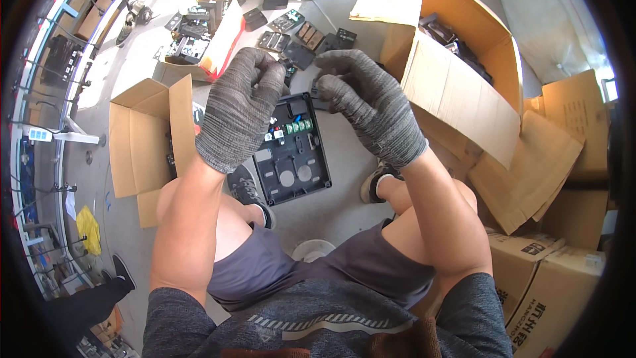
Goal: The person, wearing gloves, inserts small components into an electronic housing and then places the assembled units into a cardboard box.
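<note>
Both my hands wear grey knitted gloves and hover above a black plastic housing (313, 162) on the floor between my feet. Green terminal blocks (297, 126) and small white parts sit in its far half. My left hand (240, 111) is over its far left side, fingers curled and thumb pressed in; dark parts just beyond hide whether anything is pinched there. To the right, my right hand (376, 109) has bent fingers, with a gap between forefinger and thumb and nothing visible in it.
Several dark modules (301, 53) lie on the floor beyond my hands. A red-and-white box (222, 40) of black devices stands far left. An open carton (139, 132) is at left, a larger one (457, 79) at right. Flattened cardboard (530, 166) and taped cartons (553, 292) crowd the right.
</note>
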A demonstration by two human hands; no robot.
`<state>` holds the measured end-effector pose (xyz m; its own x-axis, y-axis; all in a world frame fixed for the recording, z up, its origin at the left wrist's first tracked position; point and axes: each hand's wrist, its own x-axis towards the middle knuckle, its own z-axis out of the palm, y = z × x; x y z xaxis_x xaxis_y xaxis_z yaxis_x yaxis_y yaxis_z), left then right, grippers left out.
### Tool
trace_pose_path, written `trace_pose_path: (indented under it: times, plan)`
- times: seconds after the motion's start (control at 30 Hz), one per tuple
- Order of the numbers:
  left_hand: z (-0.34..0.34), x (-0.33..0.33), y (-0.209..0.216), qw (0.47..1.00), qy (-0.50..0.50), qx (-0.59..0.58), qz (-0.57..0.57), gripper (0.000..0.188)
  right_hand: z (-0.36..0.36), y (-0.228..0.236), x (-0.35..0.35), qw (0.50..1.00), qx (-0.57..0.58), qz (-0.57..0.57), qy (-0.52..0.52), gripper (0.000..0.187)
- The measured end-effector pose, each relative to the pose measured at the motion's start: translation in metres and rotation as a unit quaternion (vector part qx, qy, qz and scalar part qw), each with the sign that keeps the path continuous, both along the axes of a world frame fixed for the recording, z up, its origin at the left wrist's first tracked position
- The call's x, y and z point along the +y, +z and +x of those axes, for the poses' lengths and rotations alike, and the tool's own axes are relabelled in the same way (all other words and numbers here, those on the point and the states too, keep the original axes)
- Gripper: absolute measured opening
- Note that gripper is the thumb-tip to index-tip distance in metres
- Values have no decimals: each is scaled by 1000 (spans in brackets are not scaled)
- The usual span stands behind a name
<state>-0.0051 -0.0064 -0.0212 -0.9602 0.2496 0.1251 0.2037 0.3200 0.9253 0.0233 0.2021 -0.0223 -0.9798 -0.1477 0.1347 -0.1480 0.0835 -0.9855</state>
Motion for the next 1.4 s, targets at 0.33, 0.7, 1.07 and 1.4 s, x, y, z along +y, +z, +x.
trace_pose_path:
  times: [0.33, 0.7, 1.07, 1.4]
  plan:
    - [10, 11, 6, 998, -26, 49, -26, 15, -4, -8, -13, 988, -119, -83, 47, 39]
    - [0, -9, 6, 998, 33, -44, -32, 29, -3, -12, 4, 932, -231, -271, -61, 13]
    - [-6, -16, -2, 995, 44, -67, -61, 30, 29, -21, -18, 911, -316, -264, 2, 32]
    - [-2, -14, -15, 988, -120, -28, -95, 79, 21, -28, -8, 960, -240, -138, -49, 33]
